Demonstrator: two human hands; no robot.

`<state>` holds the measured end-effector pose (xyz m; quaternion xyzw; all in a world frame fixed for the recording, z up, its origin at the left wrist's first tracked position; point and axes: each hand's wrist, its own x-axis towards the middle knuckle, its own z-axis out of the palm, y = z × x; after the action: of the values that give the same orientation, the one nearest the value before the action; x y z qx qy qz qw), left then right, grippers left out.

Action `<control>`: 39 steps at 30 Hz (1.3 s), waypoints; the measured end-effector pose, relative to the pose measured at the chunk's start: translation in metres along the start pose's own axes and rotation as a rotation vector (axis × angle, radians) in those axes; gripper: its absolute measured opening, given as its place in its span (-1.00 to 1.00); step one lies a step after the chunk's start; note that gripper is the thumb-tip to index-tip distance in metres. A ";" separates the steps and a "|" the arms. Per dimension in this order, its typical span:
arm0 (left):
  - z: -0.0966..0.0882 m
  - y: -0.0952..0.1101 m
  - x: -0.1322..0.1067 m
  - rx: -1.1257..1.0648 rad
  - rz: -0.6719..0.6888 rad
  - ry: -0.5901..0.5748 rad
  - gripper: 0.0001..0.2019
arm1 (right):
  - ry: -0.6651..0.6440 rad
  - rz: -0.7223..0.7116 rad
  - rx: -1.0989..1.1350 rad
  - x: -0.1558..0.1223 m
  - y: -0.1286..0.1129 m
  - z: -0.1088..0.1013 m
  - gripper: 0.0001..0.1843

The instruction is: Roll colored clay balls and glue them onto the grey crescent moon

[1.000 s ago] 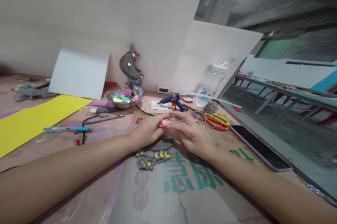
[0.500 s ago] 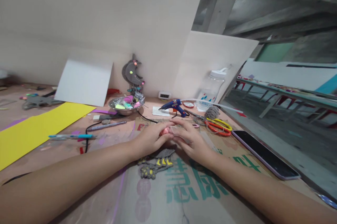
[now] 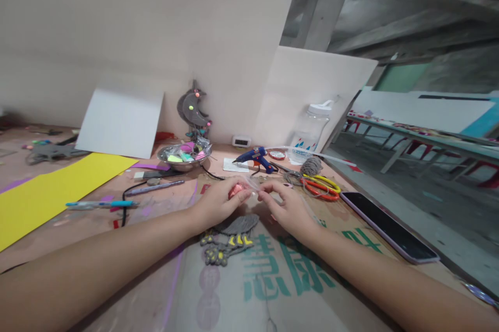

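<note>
My left hand [image 3: 218,202] is closed round a small clear plastic bag with pink pieces [image 3: 237,189], held just above the table. My right hand [image 3: 286,204] pinches the bag's right end with thumb and forefinger. Both hands meet over a grey felt cut-out with yellow tips [image 3: 230,233] that lies on the cardboard sheet [image 3: 273,290] in front of me.
A blue glue gun [image 3: 255,157], a metal bowl of coloured pieces [image 3: 183,154], orange and yellow scissors [image 3: 322,186], a twine ball [image 3: 312,166] and a clear bottle [image 3: 312,127] stand behind. A phone [image 3: 388,225] lies right, a yellow sheet [image 3: 50,189] and pens [image 3: 101,203] left. A grey moon ornament [image 3: 193,106] leans on the board.
My hands have drawn slightly apart; the right fingers, earlier laid over the bag, now pinch its end. The pink pieces show more. The camera tilted a little.
</note>
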<state>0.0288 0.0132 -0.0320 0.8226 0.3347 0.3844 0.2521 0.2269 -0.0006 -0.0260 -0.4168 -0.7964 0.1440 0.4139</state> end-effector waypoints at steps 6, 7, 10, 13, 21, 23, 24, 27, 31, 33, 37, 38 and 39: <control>0.002 -0.002 0.000 0.035 -0.041 0.006 -0.76 | 0.031 0.024 0.029 0.002 -0.005 -0.004 -0.87; 0.002 -0.002 0.000 0.042 -0.048 0.002 -0.75 | 0.046 0.015 0.022 0.002 -0.006 -0.005 -0.89; 0.001 0.000 -0.002 0.033 -0.043 -0.059 -0.73 | 0.108 -0.005 0.010 0.002 -0.006 -0.008 -0.94; -0.001 0.002 -0.003 -0.014 -0.032 -0.057 -0.71 | 0.105 0.016 0.049 0.002 -0.007 -0.009 -0.93; 0.000 0.014 0.001 -0.087 -0.046 0.093 -0.83 | -0.046 0.057 0.157 0.000 -0.016 -0.009 -0.90; 0.000 0.019 0.002 -0.125 -0.105 0.074 -0.83 | -0.046 0.068 0.200 -0.001 -0.017 -0.009 -0.89; 0.000 0.022 0.002 -0.153 -0.149 0.056 -0.81 | -0.038 0.081 0.232 -0.002 -0.017 -0.009 -0.89; 0.002 0.025 0.002 -0.233 -0.262 0.015 -0.80 | -0.001 0.152 0.334 -0.002 -0.017 -0.007 -0.87; 0.008 0.020 0.002 -0.300 -0.301 -0.021 -0.82 | -0.024 0.239 0.377 -0.001 -0.014 -0.002 -0.86; 0.011 0.017 0.002 -0.323 -0.296 -0.011 -0.83 | -0.041 0.266 0.362 -0.001 -0.012 0.001 -0.87; 0.011 0.015 0.000 -0.238 -0.253 0.035 -0.83 | -0.078 0.227 0.266 -0.002 -0.012 0.004 -0.89; 0.011 0.014 0.000 -0.199 -0.231 0.041 -0.84 | -0.087 0.217 0.248 -0.002 -0.013 0.004 -0.89; 0.011 0.014 0.000 -0.165 -0.208 0.044 -0.85 | -0.095 0.214 0.239 -0.003 -0.014 0.004 -0.90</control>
<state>0.0420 0.0022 -0.0289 0.7512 0.3907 0.4006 0.3500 0.2169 -0.0109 -0.0217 -0.4397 -0.7435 0.3002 0.4047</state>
